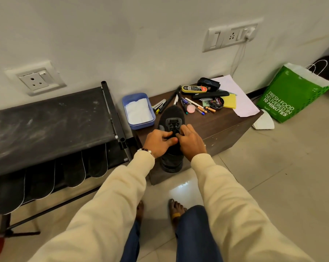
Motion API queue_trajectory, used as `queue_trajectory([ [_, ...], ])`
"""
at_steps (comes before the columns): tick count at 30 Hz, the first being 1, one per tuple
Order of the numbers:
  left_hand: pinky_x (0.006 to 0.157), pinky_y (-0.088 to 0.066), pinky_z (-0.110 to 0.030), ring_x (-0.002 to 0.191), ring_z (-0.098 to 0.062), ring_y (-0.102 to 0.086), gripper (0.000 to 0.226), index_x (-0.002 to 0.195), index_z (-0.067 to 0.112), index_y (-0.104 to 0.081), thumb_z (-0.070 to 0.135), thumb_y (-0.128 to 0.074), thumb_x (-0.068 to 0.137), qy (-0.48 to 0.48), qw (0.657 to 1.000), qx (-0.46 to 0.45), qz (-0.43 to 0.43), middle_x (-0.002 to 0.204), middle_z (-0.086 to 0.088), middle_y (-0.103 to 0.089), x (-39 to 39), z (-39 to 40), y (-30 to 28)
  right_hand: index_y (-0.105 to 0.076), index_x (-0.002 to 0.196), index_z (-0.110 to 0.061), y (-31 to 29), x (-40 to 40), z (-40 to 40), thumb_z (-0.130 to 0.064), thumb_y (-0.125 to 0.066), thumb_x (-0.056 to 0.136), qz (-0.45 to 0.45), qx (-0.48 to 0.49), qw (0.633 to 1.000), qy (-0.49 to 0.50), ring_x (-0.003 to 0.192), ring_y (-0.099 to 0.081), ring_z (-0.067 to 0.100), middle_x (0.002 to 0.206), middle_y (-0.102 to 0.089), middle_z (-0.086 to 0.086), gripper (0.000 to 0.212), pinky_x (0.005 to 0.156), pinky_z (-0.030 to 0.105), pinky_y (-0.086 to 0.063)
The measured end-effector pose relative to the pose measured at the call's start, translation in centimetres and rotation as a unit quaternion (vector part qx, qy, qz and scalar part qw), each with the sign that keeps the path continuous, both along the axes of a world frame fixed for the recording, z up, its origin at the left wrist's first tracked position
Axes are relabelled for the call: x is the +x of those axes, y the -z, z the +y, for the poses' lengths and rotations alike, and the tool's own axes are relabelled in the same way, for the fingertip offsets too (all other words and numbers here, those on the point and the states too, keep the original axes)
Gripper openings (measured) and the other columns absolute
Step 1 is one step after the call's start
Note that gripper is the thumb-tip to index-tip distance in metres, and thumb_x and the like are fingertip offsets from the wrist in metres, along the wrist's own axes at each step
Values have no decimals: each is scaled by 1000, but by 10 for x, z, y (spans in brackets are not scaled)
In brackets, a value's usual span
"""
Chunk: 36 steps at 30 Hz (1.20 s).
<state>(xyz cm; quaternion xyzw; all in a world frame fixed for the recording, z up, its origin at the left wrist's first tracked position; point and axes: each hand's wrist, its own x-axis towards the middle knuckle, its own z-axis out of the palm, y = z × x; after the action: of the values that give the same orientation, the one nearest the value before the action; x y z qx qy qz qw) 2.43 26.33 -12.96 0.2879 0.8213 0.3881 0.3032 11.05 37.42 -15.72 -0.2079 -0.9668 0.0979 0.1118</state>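
Note:
A black sneaker [172,115] lies on a low dark-brown cabinet [216,127], toe toward the wall, heel overhanging the front edge. Its black laces [174,126] cross the tongue. My left hand [159,142] pinches the lace at the top of the lacing with thumb and fingers. My right hand [190,141] meets it from the right, fingers curled on the same lace. Both hands cover the shoe's opening.
A blue tub of white tissue [139,110] stands left of the shoe. Pens [196,105], a polish tin [216,103], a shoe brush [210,95] and papers [239,99] lie behind. A black rack [46,118] stands left, a green bag [290,93] right. My bare feet [176,210] stand on the tiled floor.

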Motion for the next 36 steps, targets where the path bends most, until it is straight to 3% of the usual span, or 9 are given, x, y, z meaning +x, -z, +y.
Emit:
queue_trajectory([
  [5, 101, -41, -28, 107, -25, -60, 32, 117, 10, -68, 15, -69, 86, 12, 990, -18, 142, 113, -12, -68, 0, 4, 7, -61, 101, -6, 9, 2, 2, -14, -50, 94, -3, -40, 999, -8, 89, -49, 22, 103, -48, 8, 15, 73, 32, -46],
  [9, 90, -46, -32, 102, -25, -57, 25, 113, 17, -71, 19, -66, 88, 25, 969, -34, 243, 109, -8, -64, 3, 8, 17, -69, 97, -6, 17, 0, 4, -3, -54, 86, 18, -71, 997, 14, 94, -48, 25, 104, -54, 15, 19, 75, 31, -41],
  [12, 82, -39, -25, 106, -23, -48, 25, 115, 23, -70, 24, -62, 92, -13, 949, -75, 307, 109, -3, -65, 3, 10, 21, -65, 93, -5, 16, -2, 7, -12, -65, 85, 44, -147, 987, 53, 84, -38, -2, 103, -45, 7, 11, 72, 7, -34],
  [15, 78, -33, -21, 100, -21, -50, 19, 105, 18, -74, 20, -67, 87, -28, 960, -56, 273, 105, -4, -64, -2, 13, 22, -65, 94, -4, 17, -6, 11, -13, -68, 82, 51, -160, 983, 76, 83, -30, -5, 107, -42, 3, 15, 73, -1, -32],
  [18, 77, -41, -22, 95, -21, -55, 12, 95, 14, -70, 11, -70, 84, -62, 965, -34, 253, 105, -4, -54, -1, 19, 23, -70, 96, -10, 14, -10, 5, -12, -62, 85, 25, -107, 991, 78, 100, -43, 16, 117, -51, 9, 14, 83, 27, -44],
  [20, 76, -49, -27, 94, -21, -57, 23, 99, 16, -60, 10, -73, 81, -89, 962, -36, 257, 111, -4, -50, 3, 24, 22, -70, 93, -9, 13, -14, 2, -11, -59, 86, 9, -69, 994, 86, 102, -50, 27, 115, -55, 11, 14, 81, 34, -47],
  [24, 81, -51, -37, 101, -28, -59, 49, 119, 15, -44, 18, -75, 81, -97, 962, -124, 225, 123, -11, -49, 1, 32, 19, -68, 94, -6, 12, -20, 3, -16, -62, 88, -29, -51, 994, 95, 97, -53, 29, 119, -49, 11, 13, 79, 35, -52],
  [31, 79, -51, -42, 101, -37, -60, 42, 122, 15, -42, 26, -65, 89, -73, 966, -171, 182, 115, -17, -57, -7, 31, 25, -62, 101, -6, 8, -26, 6, -15, -57, 91, -89, -16, 995, 50, 88, -60, 34, 126, -41, 15, 14, 75, 38, -52],
  [36, 70, -45, -36, 100, -35, -60, 42, 123, 15, -43, 26, -65, 89, -77, 960, -182, 198, 113, -16, -57, -7, 29, 25, -67, 108, -5, 13, -18, 16, -22, -62, 90, -93, -90, 991, -11, 102, -53, 29, 127, -36, 13, 25, 90, 30, -44],
])
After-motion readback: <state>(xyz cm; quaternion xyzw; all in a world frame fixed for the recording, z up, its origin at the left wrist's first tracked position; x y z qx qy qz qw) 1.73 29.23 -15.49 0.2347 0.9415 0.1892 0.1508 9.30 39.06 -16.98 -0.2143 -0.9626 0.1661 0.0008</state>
